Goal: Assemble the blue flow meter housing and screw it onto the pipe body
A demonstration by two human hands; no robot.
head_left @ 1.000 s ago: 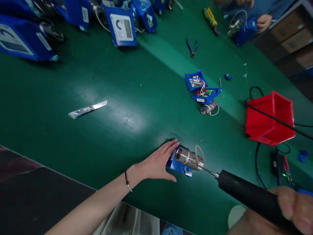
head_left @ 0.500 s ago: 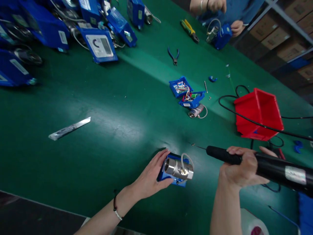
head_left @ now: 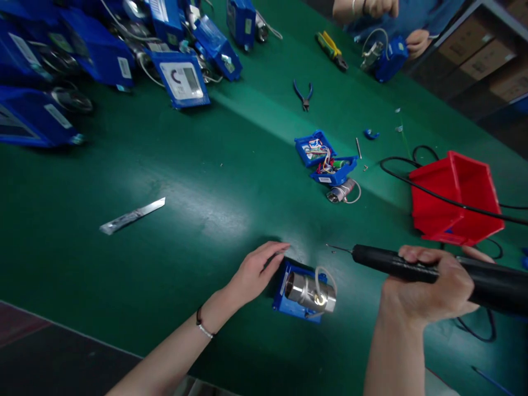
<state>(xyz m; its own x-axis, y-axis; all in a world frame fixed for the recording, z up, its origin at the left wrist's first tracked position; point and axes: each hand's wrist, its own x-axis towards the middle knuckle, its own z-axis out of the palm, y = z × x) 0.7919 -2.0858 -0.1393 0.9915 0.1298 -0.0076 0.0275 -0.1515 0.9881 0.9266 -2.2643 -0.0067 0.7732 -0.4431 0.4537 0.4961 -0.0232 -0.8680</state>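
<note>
A blue meter unit [head_left: 293,300] with a silver metal pipe fitting [head_left: 307,290] and a white wire loop lies on the green table near me. My left hand [head_left: 253,272] rests against its left side, fingers stretched along it. My right hand [head_left: 433,286] is wrapped round a black electric screwdriver [head_left: 433,267], whose thin bit points left, above and to the right of the fitting, not touching it.
An opened blue unit with coloured wires [head_left: 324,162] lies mid-table. A red bin [head_left: 456,201] crossed by a black cable stands at the right. A metal blade [head_left: 132,215] lies at the left, blue pliers [head_left: 303,94] farther back. Several blue meters [head_left: 181,82] crowd the far left. Another person's hands [head_left: 416,41] work at the far side.
The screwdriver tip has come off the fitting and lifted up and to the right, held level. My left hand has loosened from gripping the unit to resting at its side.
</note>
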